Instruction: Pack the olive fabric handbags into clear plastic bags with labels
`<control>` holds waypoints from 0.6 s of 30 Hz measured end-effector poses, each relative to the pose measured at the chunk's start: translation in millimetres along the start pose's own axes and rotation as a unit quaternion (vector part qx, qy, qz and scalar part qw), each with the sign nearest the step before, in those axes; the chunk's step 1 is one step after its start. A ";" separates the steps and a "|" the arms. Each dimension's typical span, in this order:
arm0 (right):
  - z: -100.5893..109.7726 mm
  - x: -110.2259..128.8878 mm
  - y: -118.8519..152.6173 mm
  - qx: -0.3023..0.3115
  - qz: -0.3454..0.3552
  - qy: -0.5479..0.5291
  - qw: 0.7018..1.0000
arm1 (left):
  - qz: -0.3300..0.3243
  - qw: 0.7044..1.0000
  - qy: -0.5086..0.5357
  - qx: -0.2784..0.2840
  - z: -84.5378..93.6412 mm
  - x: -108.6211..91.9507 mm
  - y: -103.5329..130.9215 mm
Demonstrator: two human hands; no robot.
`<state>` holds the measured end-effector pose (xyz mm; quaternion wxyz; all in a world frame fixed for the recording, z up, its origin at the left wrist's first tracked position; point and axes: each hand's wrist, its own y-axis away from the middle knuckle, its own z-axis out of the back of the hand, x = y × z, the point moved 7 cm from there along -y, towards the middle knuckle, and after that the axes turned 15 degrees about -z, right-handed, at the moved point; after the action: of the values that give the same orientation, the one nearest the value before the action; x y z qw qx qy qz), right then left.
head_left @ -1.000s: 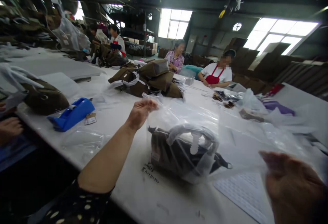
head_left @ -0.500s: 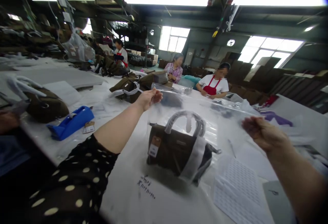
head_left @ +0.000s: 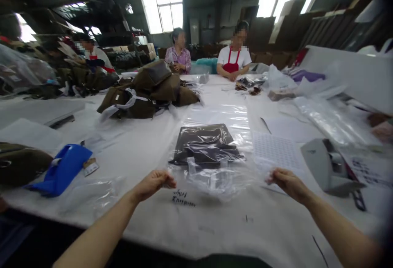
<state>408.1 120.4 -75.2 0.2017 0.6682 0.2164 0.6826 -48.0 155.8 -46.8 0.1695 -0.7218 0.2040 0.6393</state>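
A dark brown handbag lies on its side inside a clear plastic bag, its wrapped handles toward me. The plastic's near end is bunched and wrinkled between my hands. My left hand pinches the plastic bag's left corner, fingers closed, just above some handwriting on the table. Opposite it, my right hand is closed on the right corner, beside a printed sheet. The thin film at the fingertips is hard to see.
A blue tape dispenser stands at left, a grey tape dispenser at right. Brown handbags are piled farther back. Flat plastic bags lie at right. Across the table are several people, one in a red apron.
Both hands have come down and nearer to me with the plastic bag's edge. The handbag, upright before, now lies flat. My view has shifted too.
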 end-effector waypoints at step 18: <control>-243.8 -87.5 86.7 0.035 0.065 0.414 0.907 | -0.113 0.911 -0.330 0.222 -41.5 -29.4 54.3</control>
<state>167.9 -6.8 -101.6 0.0255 0.3444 0.2600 0.9017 -43.2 90.4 -11.5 0.4542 -0.4320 0.1902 0.7556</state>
